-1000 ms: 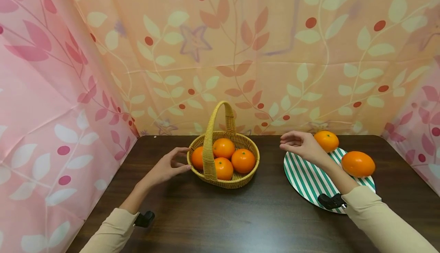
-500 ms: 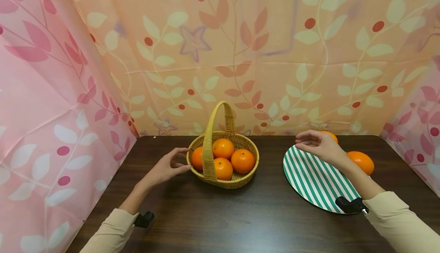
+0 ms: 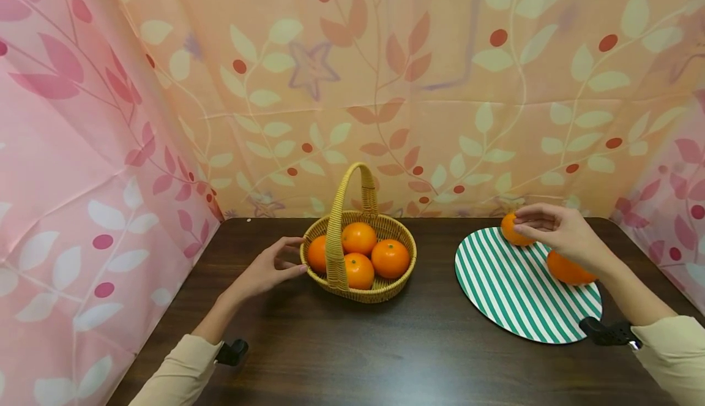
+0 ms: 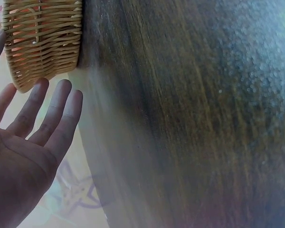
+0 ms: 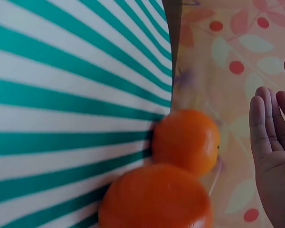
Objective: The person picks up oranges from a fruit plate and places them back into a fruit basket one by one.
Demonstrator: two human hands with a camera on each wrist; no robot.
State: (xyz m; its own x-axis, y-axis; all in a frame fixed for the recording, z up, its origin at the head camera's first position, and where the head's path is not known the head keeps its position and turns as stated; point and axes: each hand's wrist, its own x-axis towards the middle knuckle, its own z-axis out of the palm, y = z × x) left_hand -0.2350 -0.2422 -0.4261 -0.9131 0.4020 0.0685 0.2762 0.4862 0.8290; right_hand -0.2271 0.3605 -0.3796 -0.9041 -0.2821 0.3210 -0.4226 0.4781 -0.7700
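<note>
In the head view my left hand (image 3: 270,269) touches the left rim of a yellow wicker basket (image 3: 374,296), fingers extended and thumb against its side. Several oranges (image 3: 390,258) lie in the basket under its arched handle. My right hand (image 3: 567,239) hovers over the far right part of a green-and-white striped round mat (image 3: 507,299), holding nothing. Below it are a far orange (image 3: 512,232) and a nearer orange (image 3: 570,270), both partly hidden by the hand. The right wrist view shows them side by side, with fingers (image 5: 260,121) apart from both.
A dark wooden table (image 3: 385,357) carries the basket left of centre and the mat at right. Patterned cloth (image 3: 363,87) hangs behind the table's back edge and along both sides. A black wrist strap (image 3: 608,332) is on my right wrist, above the mat's near right edge.
My right hand has moved right across the mat, from left of the loose oranges to above them. My left hand, the basket and the oranges have stayed in place.
</note>
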